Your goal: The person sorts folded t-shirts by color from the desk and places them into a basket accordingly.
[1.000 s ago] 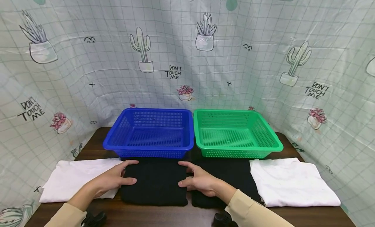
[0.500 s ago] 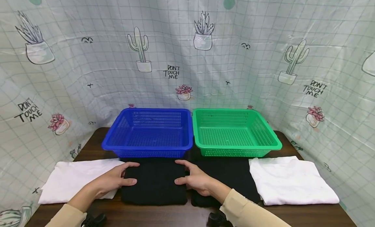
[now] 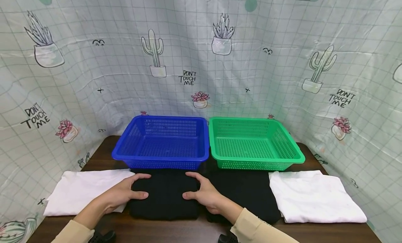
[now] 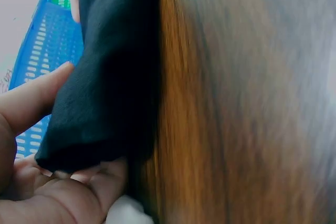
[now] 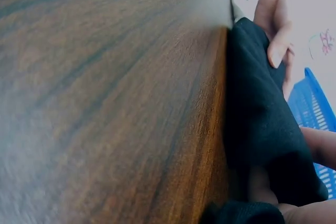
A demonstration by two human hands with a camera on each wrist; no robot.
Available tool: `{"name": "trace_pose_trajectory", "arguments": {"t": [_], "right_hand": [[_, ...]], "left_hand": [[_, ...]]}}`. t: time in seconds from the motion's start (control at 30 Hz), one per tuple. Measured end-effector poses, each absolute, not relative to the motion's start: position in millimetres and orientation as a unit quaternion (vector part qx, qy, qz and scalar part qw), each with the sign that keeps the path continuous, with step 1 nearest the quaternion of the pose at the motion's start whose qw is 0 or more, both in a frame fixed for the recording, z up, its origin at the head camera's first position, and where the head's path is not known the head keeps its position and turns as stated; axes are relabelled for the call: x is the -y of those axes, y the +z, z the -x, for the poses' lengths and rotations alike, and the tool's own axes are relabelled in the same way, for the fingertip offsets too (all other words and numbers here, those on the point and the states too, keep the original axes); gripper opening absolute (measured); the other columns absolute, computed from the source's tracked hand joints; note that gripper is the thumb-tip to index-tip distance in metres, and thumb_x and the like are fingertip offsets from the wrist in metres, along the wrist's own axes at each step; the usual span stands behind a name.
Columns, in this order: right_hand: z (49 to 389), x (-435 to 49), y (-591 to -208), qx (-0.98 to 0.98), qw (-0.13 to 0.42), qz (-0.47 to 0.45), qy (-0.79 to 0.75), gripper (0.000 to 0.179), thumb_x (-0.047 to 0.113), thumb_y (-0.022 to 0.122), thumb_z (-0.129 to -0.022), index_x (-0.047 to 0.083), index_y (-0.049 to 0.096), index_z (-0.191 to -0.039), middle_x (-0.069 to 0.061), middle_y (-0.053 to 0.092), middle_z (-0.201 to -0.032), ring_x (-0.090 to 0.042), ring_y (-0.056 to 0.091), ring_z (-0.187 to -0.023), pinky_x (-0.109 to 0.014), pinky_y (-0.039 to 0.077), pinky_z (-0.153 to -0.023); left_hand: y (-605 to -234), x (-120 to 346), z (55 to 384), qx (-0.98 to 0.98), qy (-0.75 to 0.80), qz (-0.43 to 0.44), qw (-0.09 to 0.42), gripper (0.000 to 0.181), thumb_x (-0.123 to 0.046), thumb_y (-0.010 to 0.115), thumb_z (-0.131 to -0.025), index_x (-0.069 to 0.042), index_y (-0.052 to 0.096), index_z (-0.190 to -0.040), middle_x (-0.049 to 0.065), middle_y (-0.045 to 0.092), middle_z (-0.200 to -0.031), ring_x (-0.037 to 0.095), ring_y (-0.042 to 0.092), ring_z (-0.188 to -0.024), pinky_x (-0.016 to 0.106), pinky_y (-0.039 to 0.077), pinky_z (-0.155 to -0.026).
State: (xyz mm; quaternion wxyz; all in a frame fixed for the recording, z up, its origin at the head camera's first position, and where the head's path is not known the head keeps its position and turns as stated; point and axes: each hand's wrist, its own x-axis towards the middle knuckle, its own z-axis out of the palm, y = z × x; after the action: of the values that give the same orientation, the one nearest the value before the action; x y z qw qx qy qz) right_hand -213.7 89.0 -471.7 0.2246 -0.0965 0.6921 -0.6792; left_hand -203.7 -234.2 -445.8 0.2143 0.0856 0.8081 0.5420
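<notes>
A folded black cloth point(image 3: 166, 203) lies on the table in front of the blue basket point(image 3: 163, 162). My left hand point(image 3: 117, 194) grips its left side, thumb and index finger spread over the top. In the left wrist view, other fingers point(image 4: 107, 182) tuck under the end of the black cloth point(image 4: 105, 72). On the right side, my right hand point(image 3: 205, 192) holds the same cloth, thumb and index finger on top. The right wrist view shows fingers point(image 5: 260, 187) reaching beneath the cloth point(image 5: 260, 108), partly hidden by it.
A second folded black cloth point(image 3: 248, 196) lies to the right, partly behind the right hand. Folded white cloths lie at both ends, one left point(image 3: 83, 187) and one right point(image 3: 317, 197). A green basket point(image 3: 257, 164) stands beside the blue one. A patterned curtain point(image 3: 176, 54) surrounds the table.
My right hand has moved left, further over the right side of the black cloth. The left hand has stayed nearly in place. The head view has shifted slightly.
</notes>
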Motion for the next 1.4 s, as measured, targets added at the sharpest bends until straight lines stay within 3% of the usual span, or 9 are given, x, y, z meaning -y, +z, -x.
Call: {"name": "trace_pose_trajectory", "arguments": {"t": [0.17, 0.4, 0.5, 0.77, 0.87, 1.0, 1.1, 1.2, 1.4], "right_hand": [[209.4, -90.0, -470.2, -0.672, 0.234, 0.098, -0.696, 0.079, -0.005, 0.077, -0.091, 0.013, 0.044, -0.16, -0.016, 0.064, -0.136, -0.026, 0.072, -0.108, -0.039, 0.061, -0.09], [195.8, -96.8, -447.2, -0.661, 0.239, 0.13, -0.699, 0.078, -0.002, 0.077, -0.093, 0.016, 0.044, -0.161, -0.014, 0.056, -0.149, -0.029, 0.061, -0.131, -0.04, 0.056, -0.103], [189.7, -100.6, -430.9, -0.654, 0.239, 0.144, -0.703, 0.077, -0.001, 0.077, -0.094, 0.016, 0.044, -0.161, -0.013, 0.054, -0.151, -0.028, 0.06, -0.131, -0.039, 0.056, -0.102], [198.9, -108.0, -382.2, -0.63, 0.233, 0.18, -0.718, 0.077, -0.002, 0.072, -0.099, 0.02, 0.039, -0.164, -0.016, 0.051, -0.154, -0.029, 0.071, -0.118, -0.042, 0.062, -0.094], [214.9, -107.9, -365.7, -0.644, 0.214, 0.188, -0.71, 0.077, -0.001, 0.072, -0.099, 0.024, 0.04, -0.163, -0.015, 0.048, -0.156, -0.031, 0.068, -0.123, -0.047, 0.061, -0.096], [246.6, -105.0, -349.0, -0.667, 0.184, 0.192, -0.696, 0.076, -0.002, 0.072, -0.099, 0.028, 0.042, -0.162, -0.013, 0.049, -0.156, -0.034, 0.064, -0.128, -0.051, 0.06, -0.097], [273.9, -101.8, -342.3, -0.676, 0.165, 0.193, -0.692, 0.076, -0.003, 0.071, -0.099, 0.028, 0.043, -0.162, -0.012, 0.049, -0.155, -0.036, 0.062, -0.13, -0.051, 0.059, -0.098], [299.5, -98.3, -341.5, -0.681, 0.155, 0.189, -0.69, 0.076, -0.004, 0.07, -0.099, 0.027, 0.042, -0.163, -0.012, 0.048, -0.155, -0.036, 0.061, -0.131, -0.049, 0.059, -0.1], [339.3, -89.8, -352.3, -0.699, 0.152, 0.178, -0.676, 0.077, -0.003, 0.069, -0.101, 0.027, 0.039, -0.165, -0.01, 0.049, -0.156, -0.035, 0.061, -0.133, -0.047, 0.056, -0.104]], "left_hand": [[-442.1, 233.2, 196.4, -0.804, 0.549, -0.082, 0.211, 0.076, -0.02, 0.079, -0.097, -0.007, 0.041, -0.162, 0.03, 0.016, -0.171, 0.056, 0.006, -0.156, 0.08, 0.01, -0.119], [-418.5, 238.2, 178.1, -0.797, 0.562, -0.108, 0.195, 0.074, -0.021, 0.078, -0.098, -0.01, 0.041, -0.162, 0.027, 0.017, -0.173, 0.055, -0.001, -0.158, 0.082, 0.001, -0.117], [-403.4, 241.4, 171.1, -0.79, 0.571, -0.124, 0.184, 0.072, -0.022, 0.076, -0.1, -0.011, 0.042, -0.162, 0.023, 0.016, -0.174, 0.051, -0.002, -0.159, 0.082, 0.001, -0.117], [-359.2, 245.4, 172.6, -0.789, 0.578, -0.157, 0.137, 0.068, -0.02, 0.071, -0.104, -0.018, 0.04, -0.164, 0.014, 0.003, -0.177, 0.045, -0.007, -0.16, 0.08, 0.019, -0.116], [-344.1, 244.3, 187.2, -0.781, 0.589, -0.163, 0.128, 0.071, -0.019, 0.07, -0.104, -0.018, 0.035, -0.166, 0.012, 0.0, -0.178, 0.045, 0.0, -0.161, 0.073, 0.027, -0.118], [-328.2, 240.8, 217.9, -0.768, 0.61, -0.155, 0.124, 0.076, -0.018, 0.069, -0.105, -0.019, 0.028, -0.169, 0.014, 0.008, -0.176, 0.045, 0.028, -0.154, 0.052, 0.05, -0.108], [-321.8, 237.9, 245.6, -0.759, 0.623, -0.141, 0.125, 0.076, -0.018, 0.068, -0.105, -0.022, 0.026, -0.169, 0.015, 0.023, -0.171, 0.038, 0.047, -0.144, 0.043, 0.056, -0.099], [-320.0, 238.3, 273.4, -0.758, 0.623, -0.139, 0.132, 0.078, -0.017, 0.067, -0.106, -0.024, 0.024, -0.17, 0.015, 0.026, -0.17, 0.03, 0.056, -0.134, 0.042, 0.053, -0.103], [-328.9, 245.5, 315.8, -0.762, 0.614, -0.139, 0.151, 0.081, -0.016, 0.065, -0.107, -0.022, 0.017, -0.172, 0.016, 0.014, -0.175, 0.036, 0.046, -0.145, 0.042, 0.046, -0.11]]}}
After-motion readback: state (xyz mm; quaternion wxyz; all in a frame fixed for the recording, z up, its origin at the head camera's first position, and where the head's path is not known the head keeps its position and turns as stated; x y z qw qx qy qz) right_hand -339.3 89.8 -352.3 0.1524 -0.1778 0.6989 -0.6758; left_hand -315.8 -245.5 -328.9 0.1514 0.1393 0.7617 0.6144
